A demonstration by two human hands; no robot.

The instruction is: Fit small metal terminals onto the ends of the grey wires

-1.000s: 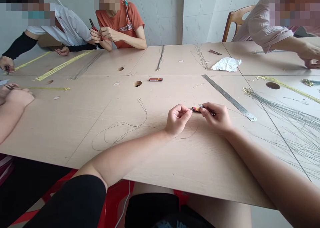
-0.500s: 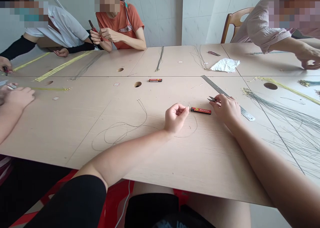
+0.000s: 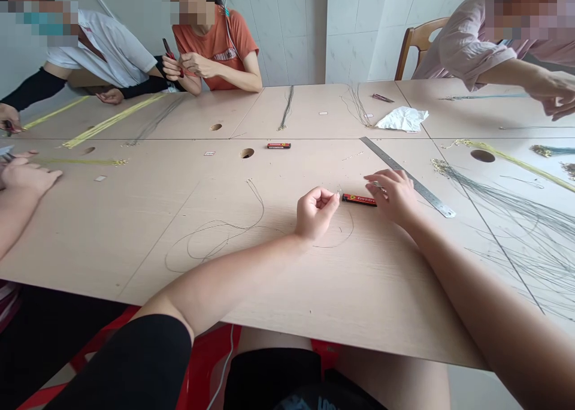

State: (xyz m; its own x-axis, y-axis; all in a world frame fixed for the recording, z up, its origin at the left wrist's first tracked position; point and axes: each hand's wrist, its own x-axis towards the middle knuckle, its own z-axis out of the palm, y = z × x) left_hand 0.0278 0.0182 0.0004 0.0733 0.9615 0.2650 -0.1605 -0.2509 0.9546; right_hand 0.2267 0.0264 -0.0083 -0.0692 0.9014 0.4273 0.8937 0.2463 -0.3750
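My left hand (image 3: 315, 212) is closed in a pinch on the end of a thin dark cord (image 3: 262, 209). The cord's loops lie on the table to the left of my wrist, and a curve of it shows to the right. My right hand (image 3: 393, 195) is slightly blurred, with its fingers reaching forward over small pointed scissors (image 3: 380, 186), mostly hidden in the grip. Between my hands lies a red and black lighter (image 3: 358, 200), its right end covered by my right hand. A steel ruler (image 3: 408, 179) lies diagonally just beyond my right hand.
Bundles of grey cords (image 3: 498, 200) and yellow cords (image 3: 516, 158) spread at the right. A second lighter (image 3: 279, 146), a crumpled tissue (image 3: 402, 119) and a round hole (image 3: 247, 153) lie farther off. Co-workers sit around; a neighbour's hand (image 3: 31, 173) rests at the left.
My right hand has shifted slightly left, over the lighter's right end. The scissors' points, which stuck out to the left, are now tucked under its fingers. My left hand has stayed put.
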